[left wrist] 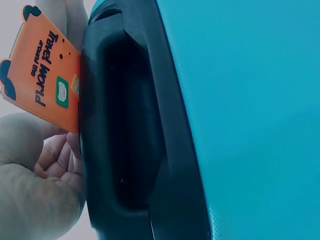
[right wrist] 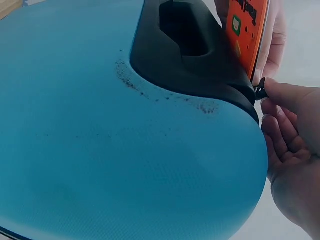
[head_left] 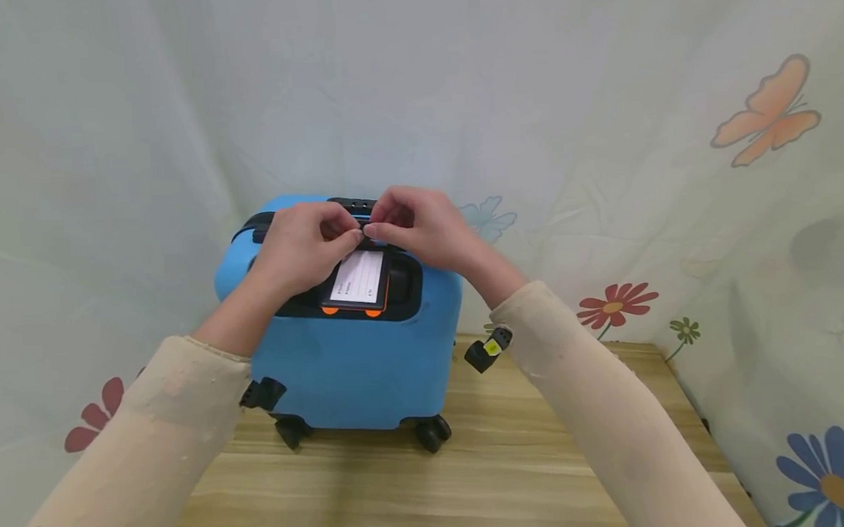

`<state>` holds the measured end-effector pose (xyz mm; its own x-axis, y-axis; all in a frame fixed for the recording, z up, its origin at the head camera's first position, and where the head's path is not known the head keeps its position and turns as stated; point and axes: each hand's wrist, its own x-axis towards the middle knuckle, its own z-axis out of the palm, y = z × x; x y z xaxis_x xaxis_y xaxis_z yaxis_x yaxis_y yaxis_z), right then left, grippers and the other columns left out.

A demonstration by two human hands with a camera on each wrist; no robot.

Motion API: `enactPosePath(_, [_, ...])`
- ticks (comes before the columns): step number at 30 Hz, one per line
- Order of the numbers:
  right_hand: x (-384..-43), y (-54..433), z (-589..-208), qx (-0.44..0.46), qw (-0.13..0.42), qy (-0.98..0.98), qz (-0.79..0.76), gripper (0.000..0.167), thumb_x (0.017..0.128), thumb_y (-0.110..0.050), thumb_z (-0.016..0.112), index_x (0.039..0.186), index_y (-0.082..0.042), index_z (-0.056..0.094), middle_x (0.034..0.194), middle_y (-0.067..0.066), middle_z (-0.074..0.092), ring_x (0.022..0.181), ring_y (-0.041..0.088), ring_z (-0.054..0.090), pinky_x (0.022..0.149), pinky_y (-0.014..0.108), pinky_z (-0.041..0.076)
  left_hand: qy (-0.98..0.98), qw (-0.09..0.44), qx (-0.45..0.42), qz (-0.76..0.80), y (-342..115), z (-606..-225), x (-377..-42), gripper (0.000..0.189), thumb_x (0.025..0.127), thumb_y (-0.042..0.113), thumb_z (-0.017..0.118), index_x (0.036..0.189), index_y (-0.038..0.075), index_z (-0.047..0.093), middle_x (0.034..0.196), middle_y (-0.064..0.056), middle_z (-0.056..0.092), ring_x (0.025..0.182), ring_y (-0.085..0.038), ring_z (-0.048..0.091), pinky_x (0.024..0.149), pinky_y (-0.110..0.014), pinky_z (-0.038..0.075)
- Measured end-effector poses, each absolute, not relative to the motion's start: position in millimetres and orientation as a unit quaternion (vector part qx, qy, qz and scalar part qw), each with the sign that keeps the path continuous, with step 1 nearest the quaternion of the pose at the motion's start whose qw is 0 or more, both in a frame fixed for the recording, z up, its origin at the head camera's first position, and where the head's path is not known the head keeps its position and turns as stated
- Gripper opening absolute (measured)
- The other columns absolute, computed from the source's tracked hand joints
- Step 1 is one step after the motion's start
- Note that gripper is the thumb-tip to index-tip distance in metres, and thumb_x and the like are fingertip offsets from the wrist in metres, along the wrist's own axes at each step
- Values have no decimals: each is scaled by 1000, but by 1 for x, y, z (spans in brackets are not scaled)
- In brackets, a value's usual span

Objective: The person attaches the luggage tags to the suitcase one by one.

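Note:
A blue hard-shell suitcase (head_left: pixel 359 366) stands upright on its wheels. Against its black handle recess (head_left: pixel 404 283) hangs a luggage tag (head_left: pixel 357 277), its white card side showing in the head view. The tag's orange back (left wrist: pixel 47 70) reads "Travel World" in the left wrist view. Above the tag, my left hand (head_left: pixel 302 240) pinches at its black strap, thumb against forefinger; the pinched part is mostly hidden. My right hand (head_left: pixel 424 225) meets it there, thumb and forefinger gripping a small black strap end (right wrist: pixel 261 91). The fingertips of both hands almost touch.
Wood-patterned flooring (head_left: pixel 513 462) lies under the suitcase. A pale cloth backdrop (head_left: pixel 563 119) with printed flowers and butterflies rises close behind and along both sides. A combination lock (head_left: pixel 353 205) sits on the suitcase top, just beyond the hands.

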<state>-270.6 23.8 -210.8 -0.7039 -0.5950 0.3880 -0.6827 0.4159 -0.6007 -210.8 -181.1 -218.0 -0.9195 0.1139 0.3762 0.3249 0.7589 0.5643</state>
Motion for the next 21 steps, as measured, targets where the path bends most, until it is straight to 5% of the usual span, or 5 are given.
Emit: enactPosePath(21, [-269,20,-218,446,179,-821,309,9,102,-12,73,104,-3,71,96,8,68,84,20,61,77,31,52,-928,154,-115,-319,-182,-217,-211,21,106,21,67,112,4,77,104,-15,75,93,-31,65,85,-46,52])
